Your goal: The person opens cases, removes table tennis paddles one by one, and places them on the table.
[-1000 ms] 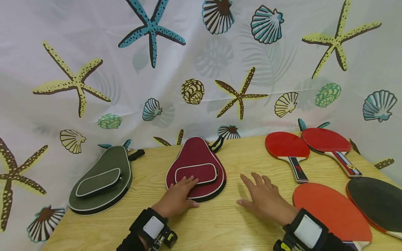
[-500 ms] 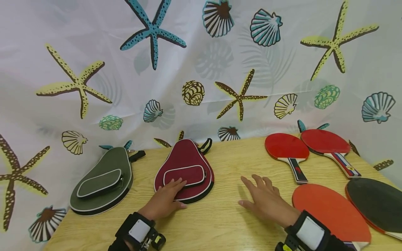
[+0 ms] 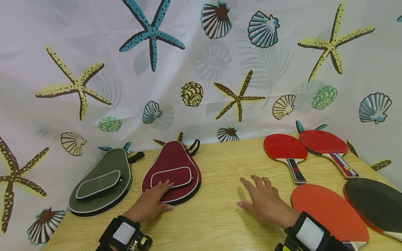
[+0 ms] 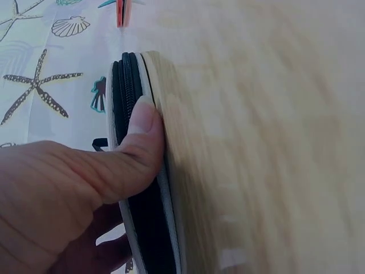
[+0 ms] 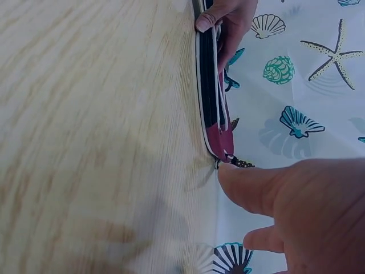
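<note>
A dark red table tennis paddle case (image 3: 172, 157) with white piping and a front pocket lies flat on the wooden table (image 3: 220, 226). My left hand (image 3: 149, 204) holds its near end, fingers over the pocket. In the left wrist view, the thumb (image 4: 142, 131) presses against the black zipped side. Just left of this case lies an olive green paddle case (image 3: 103, 181) of the same shape. My right hand (image 3: 267, 200) hovers over the table with fingers spread and nothing in it, close to the orange-red paddle (image 3: 326, 205).
Two red-faced paddles, one with a black handle (image 3: 285, 148) and one with a striped handle (image 3: 323, 141), lie at the back right. A black-faced paddle (image 3: 373, 198) lies at the front right. Behind the table hangs a white cloth (image 3: 188, 52) with starfish and shells.
The red case has slid left across the table with my left hand on it, coming close to the green case. My right hand has stayed nearly still.
</note>
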A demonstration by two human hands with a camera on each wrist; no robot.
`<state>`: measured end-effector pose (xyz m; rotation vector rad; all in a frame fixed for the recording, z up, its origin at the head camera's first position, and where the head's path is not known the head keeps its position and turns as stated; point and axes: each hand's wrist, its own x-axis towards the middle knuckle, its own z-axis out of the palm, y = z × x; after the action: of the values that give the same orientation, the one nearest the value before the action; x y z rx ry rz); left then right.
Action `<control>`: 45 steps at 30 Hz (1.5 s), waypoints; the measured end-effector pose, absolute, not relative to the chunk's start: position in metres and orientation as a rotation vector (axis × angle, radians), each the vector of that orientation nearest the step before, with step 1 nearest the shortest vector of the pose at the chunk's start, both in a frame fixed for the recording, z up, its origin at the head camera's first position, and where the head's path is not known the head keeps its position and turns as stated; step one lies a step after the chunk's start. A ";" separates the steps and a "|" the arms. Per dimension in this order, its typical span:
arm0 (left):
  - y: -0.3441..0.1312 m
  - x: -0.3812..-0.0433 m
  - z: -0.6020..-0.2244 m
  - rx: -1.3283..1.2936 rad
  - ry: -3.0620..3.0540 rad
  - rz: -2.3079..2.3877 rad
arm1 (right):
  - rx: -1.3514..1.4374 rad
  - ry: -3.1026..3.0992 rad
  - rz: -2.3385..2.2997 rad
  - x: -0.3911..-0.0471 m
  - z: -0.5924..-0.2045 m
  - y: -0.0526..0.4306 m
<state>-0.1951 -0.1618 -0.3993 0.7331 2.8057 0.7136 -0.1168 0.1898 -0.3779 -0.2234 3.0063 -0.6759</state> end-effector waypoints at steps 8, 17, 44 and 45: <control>-0.177 -0.197 -0.399 0.734 2.807 0.690 | -0.207 3.010 -0.671 -0.117 -0.377 0.191; -0.189 -0.198 -0.398 0.702 2.809 0.666 | -0.206 2.998 -0.683 -0.116 -0.379 0.194; -0.165 -0.181 -0.350 0.555 3.396 0.919 | -0.415 3.406 -0.714 -0.126 -0.354 0.235; -0.165 -0.179 -0.348 0.555 3.418 0.920 | -0.415 3.450 -0.698 -0.127 -0.353 0.241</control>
<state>-0.1793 -0.1647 -0.3477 0.5553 3.4178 0.9202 -0.1269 0.2412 -0.3527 -0.4146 3.4504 -0.6976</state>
